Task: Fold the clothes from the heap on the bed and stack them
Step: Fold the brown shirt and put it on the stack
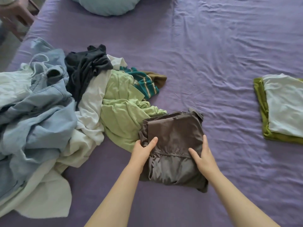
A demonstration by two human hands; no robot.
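Purple bed [213,54]: my left hand [142,149] and right hand [202,157] pinch the folded brown garment [175,128]; lift level, carry to stack [285,105] at 3 o'clock.

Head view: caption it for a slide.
Both hands grip a folded brown garment beside the heap.
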